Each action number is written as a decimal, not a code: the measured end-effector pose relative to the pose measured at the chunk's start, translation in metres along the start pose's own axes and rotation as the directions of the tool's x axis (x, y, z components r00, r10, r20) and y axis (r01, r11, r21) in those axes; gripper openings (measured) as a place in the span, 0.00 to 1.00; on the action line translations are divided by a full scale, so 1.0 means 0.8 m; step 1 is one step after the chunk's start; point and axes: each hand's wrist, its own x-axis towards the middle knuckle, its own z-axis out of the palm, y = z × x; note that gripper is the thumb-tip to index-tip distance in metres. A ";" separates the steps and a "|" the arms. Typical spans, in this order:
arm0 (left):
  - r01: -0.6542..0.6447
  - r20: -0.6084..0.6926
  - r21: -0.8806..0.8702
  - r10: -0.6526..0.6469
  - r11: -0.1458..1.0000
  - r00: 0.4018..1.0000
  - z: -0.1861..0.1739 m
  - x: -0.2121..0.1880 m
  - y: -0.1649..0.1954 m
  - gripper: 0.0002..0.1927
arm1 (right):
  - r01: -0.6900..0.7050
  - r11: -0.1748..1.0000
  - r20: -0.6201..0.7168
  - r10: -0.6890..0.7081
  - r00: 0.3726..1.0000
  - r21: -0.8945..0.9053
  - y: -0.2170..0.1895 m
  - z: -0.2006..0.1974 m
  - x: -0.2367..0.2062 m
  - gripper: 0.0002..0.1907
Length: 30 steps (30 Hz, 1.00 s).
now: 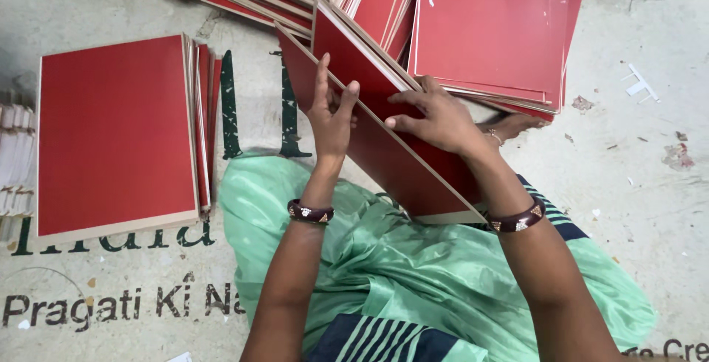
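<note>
A few red boards (402, 166) with pale edges stand tilted on edge across my lap. My left hand (330, 115) presses flat against their left face, fingers pointing up along the top edge. My right hand (434, 116) rests on the right face, fingertips hooked between the boards near the top edge. Both wrists wear dark bangles. Green cloth (384, 251) covers my lap under the boards.
A neat stack of red boards (114, 133) lies at the left on a printed sheet on the floor. A loose fanned heap of red boards (480, 30) spreads along the top. White strips (15, 159) lie at the far left edge. Paper scraps dot the floor at right.
</note>
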 end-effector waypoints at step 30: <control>0.162 0.080 -0.270 -0.145 0.949 0.986 -0.039 -0.045 -0.004 0.53 | 0.070 0.974 -0.233 -0.121 0.965 -0.217 0.010 0.021 0.001 0.17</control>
